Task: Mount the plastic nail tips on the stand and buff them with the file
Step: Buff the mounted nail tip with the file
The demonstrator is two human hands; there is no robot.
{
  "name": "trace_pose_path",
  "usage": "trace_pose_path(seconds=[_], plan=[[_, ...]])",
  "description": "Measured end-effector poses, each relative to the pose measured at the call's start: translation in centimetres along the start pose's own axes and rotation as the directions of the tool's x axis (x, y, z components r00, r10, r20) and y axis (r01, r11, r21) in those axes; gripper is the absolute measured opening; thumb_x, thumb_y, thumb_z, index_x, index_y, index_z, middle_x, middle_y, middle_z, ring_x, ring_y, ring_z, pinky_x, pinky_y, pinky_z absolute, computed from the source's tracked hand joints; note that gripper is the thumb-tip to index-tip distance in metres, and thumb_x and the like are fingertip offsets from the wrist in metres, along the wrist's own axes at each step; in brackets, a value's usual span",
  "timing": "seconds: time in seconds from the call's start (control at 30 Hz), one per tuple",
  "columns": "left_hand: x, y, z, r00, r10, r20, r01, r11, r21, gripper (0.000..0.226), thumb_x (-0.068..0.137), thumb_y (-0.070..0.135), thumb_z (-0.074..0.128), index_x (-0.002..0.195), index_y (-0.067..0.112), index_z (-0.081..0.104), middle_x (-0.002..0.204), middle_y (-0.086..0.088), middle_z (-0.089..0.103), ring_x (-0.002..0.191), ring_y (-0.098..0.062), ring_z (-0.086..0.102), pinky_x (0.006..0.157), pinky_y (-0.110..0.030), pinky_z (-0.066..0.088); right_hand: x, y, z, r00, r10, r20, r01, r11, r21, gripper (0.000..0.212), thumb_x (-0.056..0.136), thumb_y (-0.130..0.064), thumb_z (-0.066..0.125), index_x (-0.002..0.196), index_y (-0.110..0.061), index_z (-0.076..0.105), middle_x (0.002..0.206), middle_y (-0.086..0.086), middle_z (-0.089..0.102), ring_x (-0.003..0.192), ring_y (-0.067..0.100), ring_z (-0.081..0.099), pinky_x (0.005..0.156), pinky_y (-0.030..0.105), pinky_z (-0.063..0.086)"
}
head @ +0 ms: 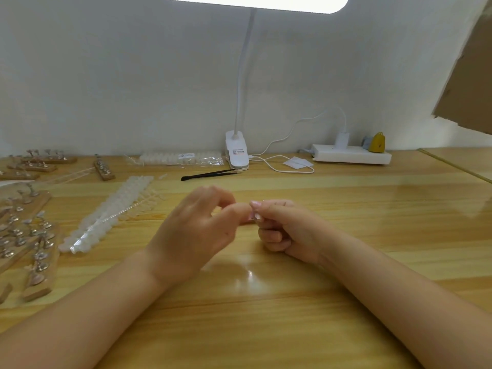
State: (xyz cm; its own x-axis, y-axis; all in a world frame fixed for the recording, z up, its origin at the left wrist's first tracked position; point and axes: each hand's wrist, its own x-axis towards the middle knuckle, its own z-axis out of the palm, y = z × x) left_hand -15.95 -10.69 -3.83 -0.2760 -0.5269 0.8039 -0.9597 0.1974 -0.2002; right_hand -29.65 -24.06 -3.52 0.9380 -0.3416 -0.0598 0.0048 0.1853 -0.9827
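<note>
Meeting fingertip to fingertip, left hand (191, 230), right hand (287, 230), fingers curled

The surface (346, 209) is glossy yellow wood with paler grain stripes. Translucent white nail tips (111, 209) lie in strips; the tweezers (210, 174) are black, the lamp (237, 150) and power strip (351, 154) white, the stands (40, 272) light brown with silvery holders.

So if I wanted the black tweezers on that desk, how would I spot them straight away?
Start at the white clip lamp standing against the back wall in the middle of the wooden desk. Just in front of its base, to the left, lie the tweezers, their tips pointing toward the lamp. They are the only thin black thing there; the bagged nail tips beside them are pale and see-through.
</note>
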Motion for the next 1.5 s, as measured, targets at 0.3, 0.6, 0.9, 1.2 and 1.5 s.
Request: trace_pose_path(seconds=[0.3, 0.6, 0.9, 1.2, 1.5], plan=[[0.3, 1.5, 0.6, 0.995, 0.095, -0.025, -0.096, 0.994, -0.045, 0.039, 0.079, 0.001, 0.067, 0.107, 0.020, 0.051, 0.103, -0.001, 0.046, 0.080, -0.021, 0.059, 0.074, -0.031, 0.051, -0.1, 0.1, 0.2, 0.996, -0.050, 0.076, 0.051, 0.999, -0.004, 0.023, 0.087, -0.029, 0.054, 0.077, -0.009, 0.054, 0.050, -0.007, 0.043, 0.041, 0.003, 0.034, 0.036, 0.014, 0.021], [0.1, 1.1, 0.7, 0.994, 0.104, -0.014, -0.105, 0.994, -0.019, 0.038, 0.078, 0.001, 0.069, 0.106, 0.019, 0.051, 0.100, -0.003, 0.049, 0.077, -0.022, 0.059, 0.071, -0.031, 0.052, -0.2, 0.0, 0.2, 0.996, -0.044, 0.075, 0.045, 0.999, -0.007, 0.023, 0.087, -0.031, 0.053, 0.077, -0.010, 0.052, 0.051, -0.008, 0.045, 0.042, 0.003, 0.034, 0.037, 0.014, 0.020], [0.7, 1.7, 0.5, 0.991, 0.111, -0.071, -0.114, 0.993, -0.040, 0.031, 0.083, 0.005, 0.064, 0.107, 0.018, 0.049, 0.100, -0.003, 0.049, 0.078, -0.019, 0.057, 0.073, -0.027, 0.050, -0.3, 0.0, 0.3, 0.995, -0.041, 0.091, 0.040, 0.999, 0.011, 0.024, 0.094, -0.023, 0.049, 0.073, -0.012, 0.054, 0.049, -0.009, 0.044, 0.040, 0.002, 0.035, 0.036, 0.014, 0.021], [0.9, 1.5, -0.1, 0.993, 0.077, -0.086, -0.076, 0.997, 0.009, 0.018, 0.090, 0.010, 0.057, 0.103, 0.015, 0.046, 0.087, -0.010, 0.063, 0.071, -0.024, 0.062, 0.068, -0.031, 0.052, -0.2, 0.1, 0.2, 0.997, -0.055, 0.046, 0.055, 0.998, -0.004, 0.031, 0.093, -0.029, 0.050, 0.064, -0.018, 0.057, 0.059, -0.002, 0.035, 0.045, 0.005, 0.034, 0.041, 0.018, 0.016], [0.1, 0.0, -0.2, 0.998, -0.044, 0.039, 0.043, 0.999, 0.027, 0.026, 0.084, 0.006, 0.063, 0.102, 0.016, 0.047, 0.080, -0.013, 0.060, 0.067, -0.027, 0.057, 0.057, -0.040, 0.051, -0.2, 0.1, 0.1, 0.997, -0.040, 0.061, 0.039, 0.999, 0.009, 0.024, 0.087, -0.032, 0.054, 0.070, -0.014, 0.055, 0.057, -0.006, 0.037, 0.043, 0.004, 0.035, 0.037, 0.014, 0.022]])
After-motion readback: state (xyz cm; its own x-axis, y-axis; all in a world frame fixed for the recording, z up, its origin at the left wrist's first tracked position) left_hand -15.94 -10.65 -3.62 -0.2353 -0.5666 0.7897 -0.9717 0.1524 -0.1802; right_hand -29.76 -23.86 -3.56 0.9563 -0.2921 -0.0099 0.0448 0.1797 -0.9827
